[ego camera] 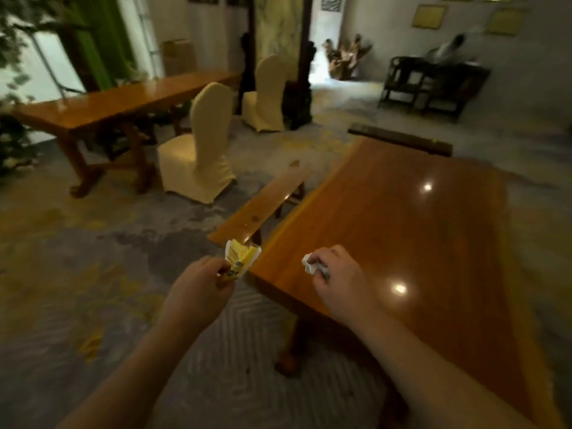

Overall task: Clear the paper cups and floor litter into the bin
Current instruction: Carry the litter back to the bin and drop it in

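My left hand point(199, 281) pinches a crushed yellow-and-white paper cup point(240, 258) just off the near left corner of the wooden table point(402, 230). My right hand point(337, 275) is closed on a crumpled white paper wad point(311, 264) above the table's near left edge. No bin is in view.
A wooden bench point(263, 202) runs along the table's left side. Two chairs in cream covers point(198, 150) point(266, 94) stand beyond it, beside a second long table point(117, 103). A dark cabinet point(433, 82) stands at the back right. Patterned carpet point(93, 274) spreads to the left.
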A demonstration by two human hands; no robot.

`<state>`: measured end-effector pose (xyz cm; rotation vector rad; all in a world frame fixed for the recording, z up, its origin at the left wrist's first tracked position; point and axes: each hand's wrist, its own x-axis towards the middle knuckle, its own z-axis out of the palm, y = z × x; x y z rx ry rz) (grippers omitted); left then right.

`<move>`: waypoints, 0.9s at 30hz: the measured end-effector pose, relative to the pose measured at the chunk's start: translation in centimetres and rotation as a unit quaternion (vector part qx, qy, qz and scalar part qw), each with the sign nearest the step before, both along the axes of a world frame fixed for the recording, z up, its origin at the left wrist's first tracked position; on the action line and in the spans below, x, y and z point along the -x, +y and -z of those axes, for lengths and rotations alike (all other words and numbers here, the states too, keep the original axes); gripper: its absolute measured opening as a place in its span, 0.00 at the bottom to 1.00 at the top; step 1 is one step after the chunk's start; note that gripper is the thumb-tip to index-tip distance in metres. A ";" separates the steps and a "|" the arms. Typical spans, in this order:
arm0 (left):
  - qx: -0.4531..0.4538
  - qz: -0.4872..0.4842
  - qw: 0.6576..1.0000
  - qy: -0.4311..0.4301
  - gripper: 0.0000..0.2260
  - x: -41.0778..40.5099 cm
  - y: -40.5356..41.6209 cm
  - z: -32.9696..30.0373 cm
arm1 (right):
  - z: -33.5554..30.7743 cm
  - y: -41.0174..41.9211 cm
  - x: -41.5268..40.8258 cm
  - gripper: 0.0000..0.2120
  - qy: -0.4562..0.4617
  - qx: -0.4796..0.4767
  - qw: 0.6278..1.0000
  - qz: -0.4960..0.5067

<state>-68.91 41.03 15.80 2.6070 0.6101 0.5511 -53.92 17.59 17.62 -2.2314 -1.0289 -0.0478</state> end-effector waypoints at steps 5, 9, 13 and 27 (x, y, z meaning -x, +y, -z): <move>-0.018 0.093 0.996 -0.004 0.09 -7.7 -15.0 -2.5 | -2.2 -17.7 -3.3 0.13 -0.033 0.011 0.994 0.101; -0.031 0.165 0.986 0.005 0.11 -13.3 -28.2 -3.1 | -2.8 -32.1 -4.0 0.11 -0.015 0.004 0.981 0.192; -0.050 0.236 0.970 0.001 0.11 -17.2 -39.1 -3.5 | -3.0 -43.5 -4.1 0.10 -0.014 0.013 0.966 0.256; -0.056 0.378 0.922 0.056 0.11 -29.4 -66.1 -0.9 | 0.0 -69.4 -8.6 0.08 0.031 0.013 0.920 0.389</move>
